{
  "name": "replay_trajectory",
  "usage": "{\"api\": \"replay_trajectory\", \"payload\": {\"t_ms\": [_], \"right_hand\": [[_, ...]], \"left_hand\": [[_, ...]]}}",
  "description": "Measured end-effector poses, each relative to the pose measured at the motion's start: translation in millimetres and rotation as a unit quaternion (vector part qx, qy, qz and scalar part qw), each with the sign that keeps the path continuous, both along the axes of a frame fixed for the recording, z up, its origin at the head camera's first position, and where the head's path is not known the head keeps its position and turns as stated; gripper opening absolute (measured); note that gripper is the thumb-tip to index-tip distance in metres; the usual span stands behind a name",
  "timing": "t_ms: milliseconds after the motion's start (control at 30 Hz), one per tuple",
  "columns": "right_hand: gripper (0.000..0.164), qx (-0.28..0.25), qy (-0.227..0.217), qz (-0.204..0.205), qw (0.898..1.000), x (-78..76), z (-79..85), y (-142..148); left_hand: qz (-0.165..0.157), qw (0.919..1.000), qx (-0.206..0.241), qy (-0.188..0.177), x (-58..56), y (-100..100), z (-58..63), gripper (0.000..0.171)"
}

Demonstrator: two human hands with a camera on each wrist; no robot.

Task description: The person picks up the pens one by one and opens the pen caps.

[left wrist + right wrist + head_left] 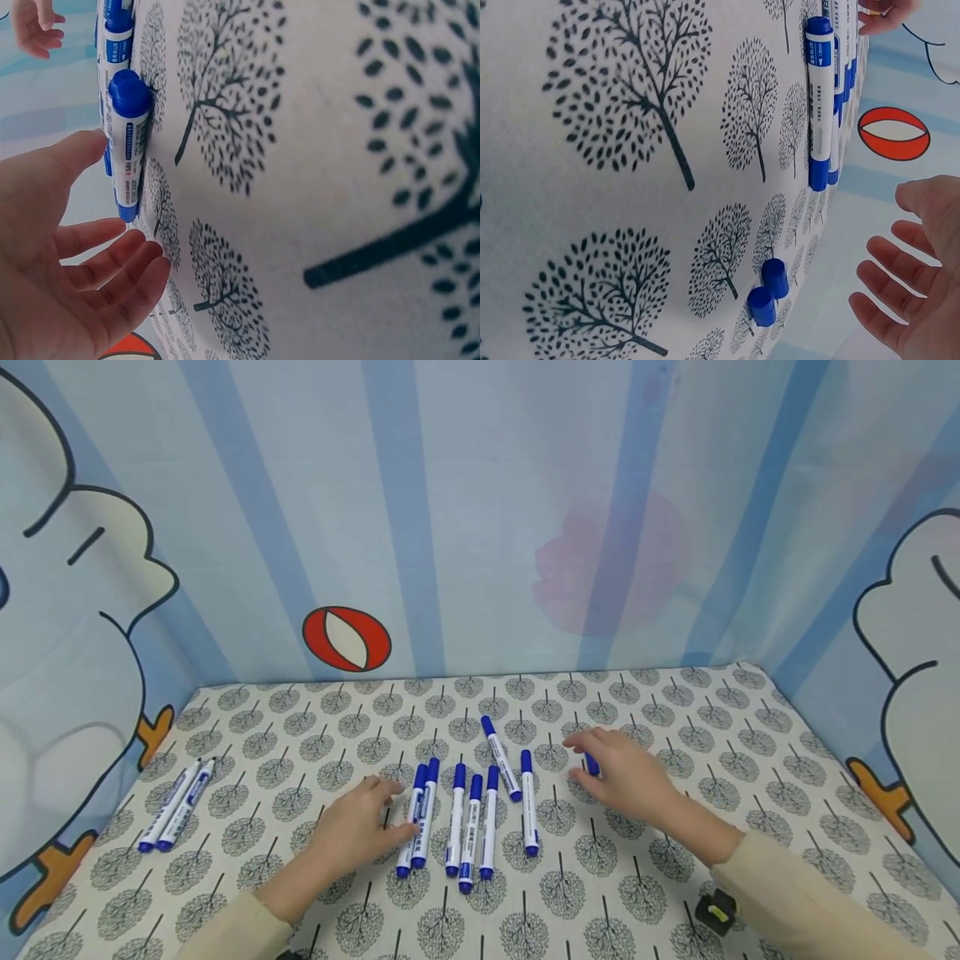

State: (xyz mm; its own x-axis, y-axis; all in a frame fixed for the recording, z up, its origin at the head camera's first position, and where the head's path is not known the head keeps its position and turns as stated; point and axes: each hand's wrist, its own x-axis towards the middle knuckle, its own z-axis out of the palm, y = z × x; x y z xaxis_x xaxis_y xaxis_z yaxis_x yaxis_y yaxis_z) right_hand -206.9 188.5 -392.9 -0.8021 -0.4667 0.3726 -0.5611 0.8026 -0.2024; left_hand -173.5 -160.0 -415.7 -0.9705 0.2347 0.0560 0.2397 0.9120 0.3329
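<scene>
Several capped blue-and-white markers (456, 818) lie roughly side by side on the table, one tilted marker (501, 758) behind them. My left hand (352, 827) is beside the leftmost marker (406, 858), fingers loosely spread, gripping nothing. In the left wrist view a gap shows between thumb and fingers, near a marker (130, 154). My right hand (626, 777) hovers relaxed right of the rightmost marker (529, 810), holding nothing. Two loose blue caps, a nearer cap (761, 307) and a farther cap (775, 278), stand on the cloth near it; the head view shows one partly hidden.
Two uncapped markers, one left (169, 807) and one right (186, 806), lie together at the table's left side. A tree-patterned cloth (558, 935) covers the table. Behind it hangs a blue-striped curtain (495, 527). A small black object (716, 912) is by the right sleeve.
</scene>
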Motion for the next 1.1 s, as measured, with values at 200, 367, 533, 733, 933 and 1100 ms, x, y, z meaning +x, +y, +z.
{"api": "replay_trajectory", "payload": {"t_ms": [200,367,533,733,933,1100], "right_hand": [[0.037,-0.003,0.001,0.011,1.000,4.0,0.3,-5],[0.036,-0.002,-0.012,0.013,1.000,7.3,-0.5,-10],[0.036,-0.003,-0.004,0.022,1.000,8.0,-1.8,-12],[0.034,-0.003,0.000,0.030,1.000,8.5,-1.4,-15],[0.034,0.000,-0.006,0.034,0.999,9.4,-1.1,-18],[0.035,0.006,-0.007,0.032,0.999,10.7,0.0,-20]], "left_hand": [[0.010,0.9989,0.034,-0.031,-0.5,4,-0.3,0.057],[0.008,0.9978,0.050,-0.042,-0.7,7,0.4,0.047],[0.007,0.9969,0.056,-0.055,-2.3,12,1.4,0.043],[0.017,0.9958,0.066,-0.060,-3.1,18,0.1,0.042],[0.020,0.9970,0.059,-0.045,-2.6,21,-2.2,0.040],[0.021,0.9964,0.061,-0.054,-2.4,22,-1.6,0.040]]}}
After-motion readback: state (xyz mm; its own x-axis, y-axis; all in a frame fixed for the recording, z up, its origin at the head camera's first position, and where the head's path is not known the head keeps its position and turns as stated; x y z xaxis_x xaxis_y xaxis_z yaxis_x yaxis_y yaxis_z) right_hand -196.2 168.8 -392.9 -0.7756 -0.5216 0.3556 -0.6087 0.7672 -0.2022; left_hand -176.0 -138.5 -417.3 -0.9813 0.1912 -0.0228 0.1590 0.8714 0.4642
